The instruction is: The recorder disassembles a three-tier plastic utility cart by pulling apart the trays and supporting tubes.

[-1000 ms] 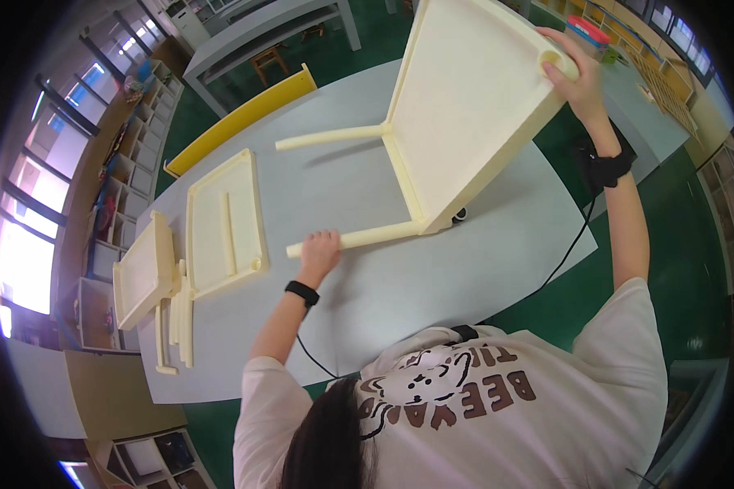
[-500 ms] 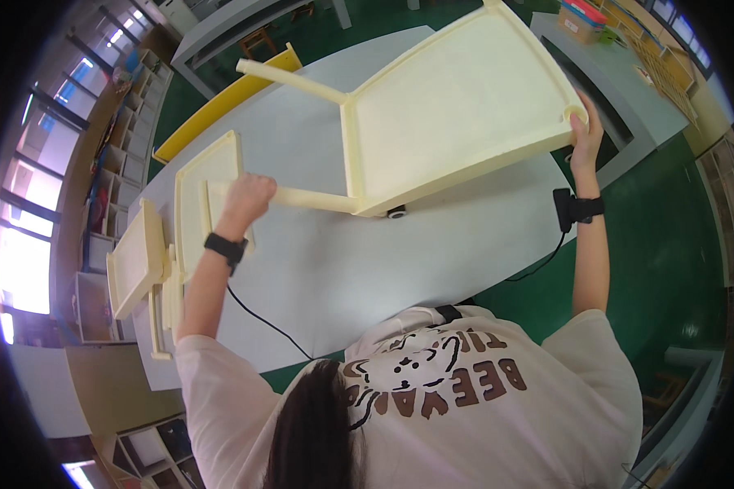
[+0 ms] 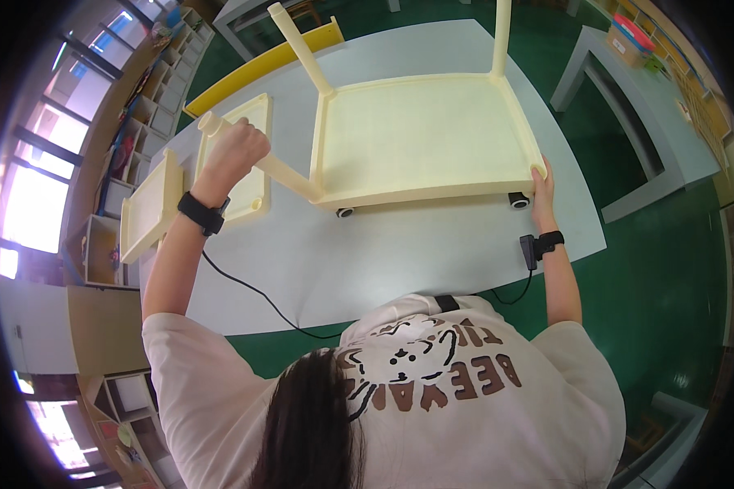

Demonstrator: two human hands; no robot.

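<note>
A cream plastic cart tray [image 3: 428,134] with a raised rim is on its wheels on the grey table. Round posts rise from its near left corner, far left corner and far right corner. My left hand [image 3: 238,151] is closed round the near left post [image 3: 289,177], just below its top end. My right hand [image 3: 544,194] grips the tray's near right corner, thumb at the corner socket. Under the near edge show two black casters, a left one [image 3: 345,213] and a right one [image 3: 519,200].
Two more cream trays, one flat [image 3: 257,183] and one tilted [image 3: 151,210], are at the table's left. A yellow chair back [image 3: 265,65] stands behind the table [image 3: 416,261]. Black cables run from both wrist straps. At right is another grey table [image 3: 640,106] with a box [image 3: 630,41].
The tray has swung round and levelled, its right side coming down toward me. The far right post has come into view. Both hands keep their grip.
</note>
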